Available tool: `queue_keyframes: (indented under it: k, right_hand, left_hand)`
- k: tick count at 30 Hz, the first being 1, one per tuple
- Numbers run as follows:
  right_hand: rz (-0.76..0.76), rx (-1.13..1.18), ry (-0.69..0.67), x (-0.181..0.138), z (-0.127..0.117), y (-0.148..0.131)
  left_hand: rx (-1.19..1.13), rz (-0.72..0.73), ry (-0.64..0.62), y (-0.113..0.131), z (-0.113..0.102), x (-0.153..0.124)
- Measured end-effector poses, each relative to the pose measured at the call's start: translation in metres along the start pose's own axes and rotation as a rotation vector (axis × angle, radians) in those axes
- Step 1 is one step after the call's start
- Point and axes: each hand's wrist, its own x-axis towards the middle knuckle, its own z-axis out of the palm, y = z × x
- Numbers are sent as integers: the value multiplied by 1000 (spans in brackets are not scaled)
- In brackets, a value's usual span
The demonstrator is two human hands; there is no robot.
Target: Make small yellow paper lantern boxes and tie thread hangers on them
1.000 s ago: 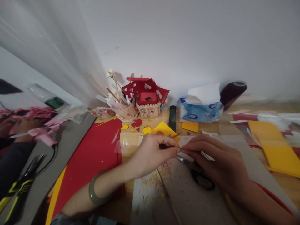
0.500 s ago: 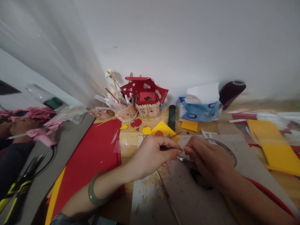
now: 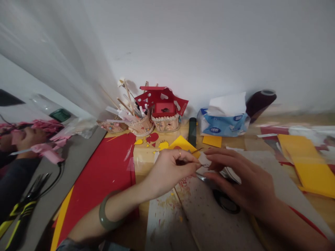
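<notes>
My left hand [image 3: 171,170], with a ring and a green bangle on the wrist, is pinched shut on a thin dark thread or wire [image 3: 205,165] above the middle of the table. My right hand [image 3: 242,179] is just to its right, fingers spread apart and loosely curved, with fingertips close to the thread's free end. Whether they touch it is unclear. Under both hands lie a grey cardboard sheet [image 3: 217,223] and a pair of scissors [image 3: 225,202], partly hidden by my right hand.
A red paper sheet [image 3: 104,174] lies at left, yellow sheets [image 3: 306,164] at right. At the wall stand a red paper house [image 3: 163,104], a stick-filled pot [image 3: 133,118], a black tube [image 3: 192,130], a tissue pack [image 3: 225,122] and a dark roll [image 3: 259,101]. Another person's hands [image 3: 23,139] work with pink paper at far left.
My right hand has let go of its pinch at the thread and opened its fingers, drawing slightly right. My left hand has kept its pinch in place.
</notes>
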Motion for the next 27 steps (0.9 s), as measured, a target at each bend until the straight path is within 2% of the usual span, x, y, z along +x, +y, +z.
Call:
queue_keyframes:
  k: [7, 13, 17, 19, 22, 24, 27]
  right_hand:
    - [-52, 16, -44, 0, 6, 1]
    - [34, -11, -50, 6, 5, -3]
    - [120, -22, -71, 7, 5, -5]
    - [174, 17, -77, 8, 5, -6]
    - [235, 106, -88, 9, 5, -9]
    - [244, 158, -90, 10, 5, -11]
    - [200, 172, -79, 8, 7, -13]
  left_hand:
    - [0, -19, -26, 0, -1, 0]
    - [25, -21, -46, 1, -1, -1]
    - [-48, -9, -54, -1, 0, 0]
    - [-25, 36, -43, -1, -1, -1]
    - [164, 129, -2, -1, -2, -3]
    - [258, 130, 36, -2, -2, -5]
    - [220, 80, 85, -1, 0, -7]
